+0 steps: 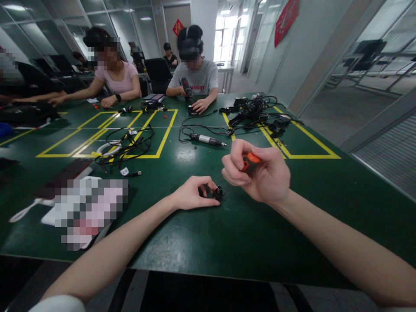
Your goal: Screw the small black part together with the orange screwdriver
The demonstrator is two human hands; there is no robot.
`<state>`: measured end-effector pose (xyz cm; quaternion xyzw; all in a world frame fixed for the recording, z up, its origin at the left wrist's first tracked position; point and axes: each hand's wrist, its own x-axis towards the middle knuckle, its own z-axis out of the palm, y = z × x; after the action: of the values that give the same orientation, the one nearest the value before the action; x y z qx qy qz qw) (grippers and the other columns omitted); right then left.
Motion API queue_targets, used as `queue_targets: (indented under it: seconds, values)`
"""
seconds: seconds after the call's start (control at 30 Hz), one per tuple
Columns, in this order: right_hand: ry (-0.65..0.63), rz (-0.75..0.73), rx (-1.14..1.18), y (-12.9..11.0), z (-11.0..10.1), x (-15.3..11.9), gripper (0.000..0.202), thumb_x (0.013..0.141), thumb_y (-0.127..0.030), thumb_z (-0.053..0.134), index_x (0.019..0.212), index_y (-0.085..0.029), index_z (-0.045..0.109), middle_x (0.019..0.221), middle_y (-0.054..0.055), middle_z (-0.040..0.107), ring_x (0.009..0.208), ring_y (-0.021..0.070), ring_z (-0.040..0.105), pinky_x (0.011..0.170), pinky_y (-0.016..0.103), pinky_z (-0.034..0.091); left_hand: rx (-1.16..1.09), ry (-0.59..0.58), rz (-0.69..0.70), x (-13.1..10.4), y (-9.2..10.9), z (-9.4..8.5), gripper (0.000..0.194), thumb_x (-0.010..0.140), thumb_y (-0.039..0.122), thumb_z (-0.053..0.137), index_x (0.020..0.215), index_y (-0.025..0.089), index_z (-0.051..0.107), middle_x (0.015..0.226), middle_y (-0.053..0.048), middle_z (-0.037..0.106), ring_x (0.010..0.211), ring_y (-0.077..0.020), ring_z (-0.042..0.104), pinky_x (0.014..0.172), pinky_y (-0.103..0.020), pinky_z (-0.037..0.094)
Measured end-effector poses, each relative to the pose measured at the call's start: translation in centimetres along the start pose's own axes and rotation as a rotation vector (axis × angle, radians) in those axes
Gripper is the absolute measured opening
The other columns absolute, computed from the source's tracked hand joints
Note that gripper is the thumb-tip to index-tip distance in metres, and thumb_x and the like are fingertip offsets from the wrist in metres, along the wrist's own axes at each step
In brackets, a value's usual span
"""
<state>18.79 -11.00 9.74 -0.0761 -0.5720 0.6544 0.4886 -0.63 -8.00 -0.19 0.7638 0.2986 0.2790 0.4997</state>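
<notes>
My left hand (pixel 194 193) rests near the middle of the green table (pixel 175 242), thumb and fingers closed around a small black part (pixel 218 195) with a round, upright top. The part sits at or just above the tabletop. To its upper right, my right hand (pixel 260 173) is raised off the table and wrapped around a dark handle with an orange end (pixel 253 157). The fingers hide most of that tool, so its working tip cannot be seen. Beyond both hands lies a silver-and-black pen-shaped power tool (pixel 205 139) with a cord.
Tangled black cables (pixel 253 110) lie at the far right, and another coil (pixel 130 145) at left. Phones (pixel 97 212) are stacked at the near left. Yellow tape (pixel 159 149) marks the table. Across it, a person (pixel 195 78) holds a black driver; another (pixel 117 82) sits left.
</notes>
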Motion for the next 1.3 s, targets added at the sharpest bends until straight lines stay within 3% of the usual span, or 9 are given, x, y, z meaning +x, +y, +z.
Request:
queue_targets:
  seconds: [0.23, 0.37, 0.57, 0.87, 1.0, 1.17, 1.3]
  values:
    - [0.013, -0.008, -0.007, 0.1, -0.1, -0.1, 0.02, 0.093, -0.039, 0.058, 0.083, -0.023, 0.05, 0.056, -0.008, 0.045, 0.043, 0.0097, 0.025, 0.045, 0.023, 0.024, 0.086, 0.001, 0.032, -0.2, 0.1, 0.0, 0.032, 0.076, 0.038, 0.085, 0.089, 0.016, 0.067, 0.089, -0.003, 0.074, 0.071, -0.0118, 0.063, 0.069, -0.026, 0.054]
    - [0.031, -0.024, -0.086, 0.1, 0.1, 0.2, 0.032, 0.095, -0.043, 0.056, 0.072, -0.021, 0.055, 0.054, -0.004, 0.048, 0.044, 0.0111, 0.033, 0.045, 0.026, 0.027, 0.215, 0.004, 0.076, -0.3, 0.1, 0.1, 0.03, 0.08, 0.039, 0.081, 0.092, 0.016, 0.067, 0.087, -0.002, 0.073, 0.068, -0.0112, 0.062, 0.066, -0.024, 0.052]
    - [0.018, 0.009, -0.061, 0.1, 0.1, 0.0, 0.039, 0.095, -0.05, 0.055, 0.067, -0.022, 0.053, 0.048, -0.007, 0.035, 0.042, 0.0098, 0.021, 0.046, 0.027, 0.023, 0.352, 0.03, 0.093, -0.4, 0.2, 0.2, 0.032, 0.082, 0.046, 0.079, 0.088, 0.019, 0.065, 0.081, 0.001, 0.069, 0.064, -0.0105, 0.055, 0.062, -0.023, 0.045]
    - [0.044, 0.007, -0.059, 0.0, 0.1, -0.1, 0.024, 0.095, -0.043, 0.058, 0.083, -0.025, 0.049, 0.051, -0.009, 0.042, 0.042, 0.011, 0.026, 0.047, 0.025, 0.027, 0.334, 0.059, 0.107, -0.5, 0.3, 0.6, 0.026, 0.082, 0.04, 0.08, 0.09, 0.019, 0.067, 0.089, -0.002, 0.075, 0.08, -0.0163, 0.066, 0.077, -0.029, 0.052]
    - [0.036, -0.007, -0.104, 0.0, 0.1, 0.1, 0.035, 0.099, -0.046, 0.055, 0.073, -0.022, 0.053, 0.052, -0.005, 0.049, 0.041, 0.0113, 0.031, 0.045, 0.026, 0.027, 0.303, 0.076, 0.049, -0.5, 0.6, 0.9, 0.024, 0.079, 0.034, 0.081, 0.09, 0.018, 0.068, 0.083, 0.001, 0.073, 0.067, -0.0117, 0.059, 0.066, -0.025, 0.047]
    - [0.031, 0.0, -0.087, 0.1, 0.1, 0.1, 0.042, 0.099, -0.049, 0.054, 0.067, -0.022, 0.052, 0.049, -0.006, 0.04, 0.042, 0.0103, 0.023, 0.045, 0.026, 0.024, 0.284, 0.074, 0.019, -0.4, 1.0, 0.9, 0.023, 0.076, 0.033, 0.081, 0.085, 0.018, 0.065, 0.072, 0.005, 0.064, 0.059, -0.0087, 0.049, 0.058, -0.023, 0.038]
    - [0.028, 0.026, -0.078, 0.1, 0.0, -0.1, 0.043, 0.095, -0.06, 0.055, 0.073, -0.024, 0.051, 0.048, -0.009, 0.036, 0.041, 0.0105, 0.021, 0.045, 0.026, 0.024, 0.275, 0.074, 0.011, -0.3, 1.1, 0.9, 0.023, 0.076, 0.034, 0.08, 0.084, 0.019, 0.065, 0.066, 0.006, 0.059, 0.058, -0.0089, 0.047, 0.057, -0.022, 0.037]
